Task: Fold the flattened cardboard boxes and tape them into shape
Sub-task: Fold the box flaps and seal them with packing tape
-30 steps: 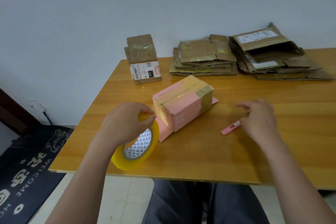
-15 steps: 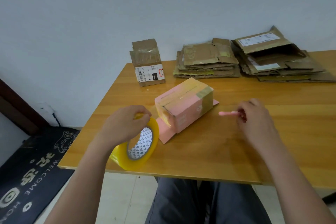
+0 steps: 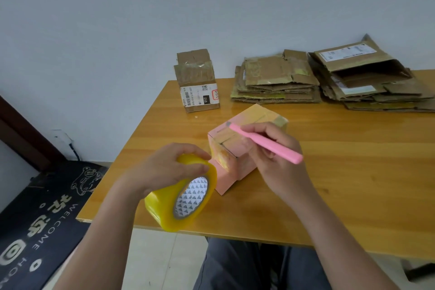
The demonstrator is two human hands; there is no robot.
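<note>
Both hands are busy: left hand grips the tape roll, right hand holds the cutter. Keep tape tight, probably cut near the pink box.

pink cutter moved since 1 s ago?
Yes. The pink cutter left the table; the right hand holds it, blade end over the pink box.

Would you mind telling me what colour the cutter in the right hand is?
Pink; the cutter shows clearly in the head view.
</note>
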